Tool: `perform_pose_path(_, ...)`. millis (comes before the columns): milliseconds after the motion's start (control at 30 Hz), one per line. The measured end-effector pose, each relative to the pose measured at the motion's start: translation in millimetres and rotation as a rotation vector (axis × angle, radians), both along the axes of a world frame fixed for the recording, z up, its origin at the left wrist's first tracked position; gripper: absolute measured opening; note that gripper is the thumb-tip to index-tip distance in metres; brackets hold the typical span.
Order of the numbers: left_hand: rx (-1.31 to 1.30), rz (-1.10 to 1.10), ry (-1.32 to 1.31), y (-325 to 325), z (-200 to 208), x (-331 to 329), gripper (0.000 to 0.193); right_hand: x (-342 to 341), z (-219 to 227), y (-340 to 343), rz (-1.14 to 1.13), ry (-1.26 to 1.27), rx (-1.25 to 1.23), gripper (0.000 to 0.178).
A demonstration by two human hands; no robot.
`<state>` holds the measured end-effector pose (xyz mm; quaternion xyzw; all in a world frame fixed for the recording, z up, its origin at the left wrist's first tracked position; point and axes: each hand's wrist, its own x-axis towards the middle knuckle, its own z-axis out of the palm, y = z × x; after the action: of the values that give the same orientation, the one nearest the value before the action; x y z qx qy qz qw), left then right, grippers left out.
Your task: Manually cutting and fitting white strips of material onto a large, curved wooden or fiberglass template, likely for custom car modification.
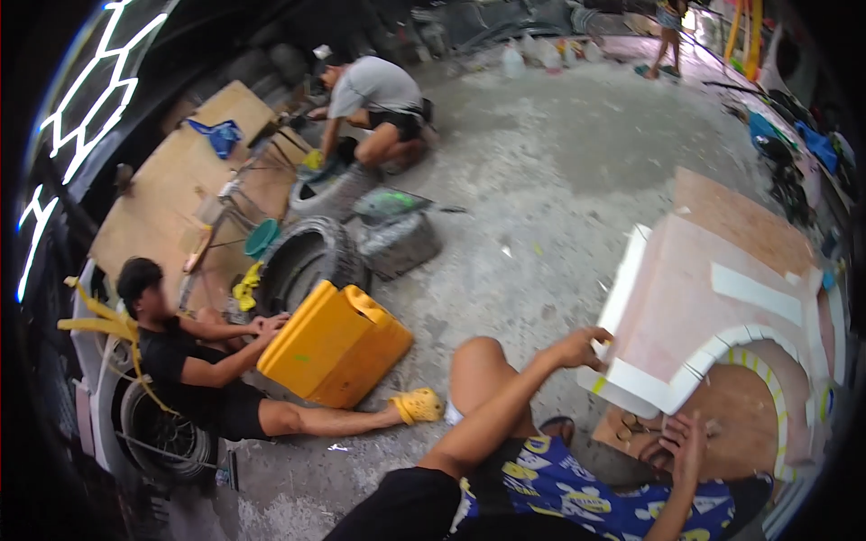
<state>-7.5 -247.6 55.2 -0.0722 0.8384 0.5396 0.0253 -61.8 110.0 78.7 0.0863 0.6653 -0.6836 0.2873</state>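
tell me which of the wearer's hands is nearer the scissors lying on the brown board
Right. The right hand rests on the brown board just beside the scissors, nearly touching them. The left hand is higher up, gripping the edge of the white foam panel, clearly apart from the scissors.

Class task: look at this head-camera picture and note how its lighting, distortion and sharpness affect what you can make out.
Head view: fisheye bends the white panel edge and darkens the rim; bright light strips glare at upper left; daylight washes out the far floor; the left hand is fairly sharp, the right hand softer.
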Motion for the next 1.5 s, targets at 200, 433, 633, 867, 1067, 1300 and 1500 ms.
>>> perform_pose_path(200, 0.122, 0.195, 0.018, -1, 3, 42, 0.087, 14, 87, -49, 0.251, 0.354, 0.150, 0.022)
perform_pose_path(433, 0.461, 0.278, 0.117, 36, -18, 29, 0.067, -9, 86, -118, 0.801, 1.134, 0.304, 0.050)
perform_pose_path(633, 0.522, 0.316, 0.101, 44, 0, 32, 0.057, 4, 60, -136, 0.971, 1.230, 0.612, 0.081)
perform_pose_path(867, 0.369, 0.317, 0.097, 42, 1, 32, 0.052, 7, 49, -138, 0.956, 1.277, 0.635, 0.070)
perform_pose_path(1067, 0.275, 0.305, 0.168, 46, 3, 34, 0.050, 10, 49, -137, 0.943, 1.251, 0.613, 0.065)
perform_pose_path(1300, 0.367, 0.276, 0.154, 40, -4, 30, 0.051, 10, 49, -138, 0.897, 1.256, 0.606, 0.064)
perform_pose_path(1500, 0.304, 0.252, 0.151, 14, -27, 52, 0.051, 17, 35, -158, 0.918, 1.262, 0.522, 0.069)
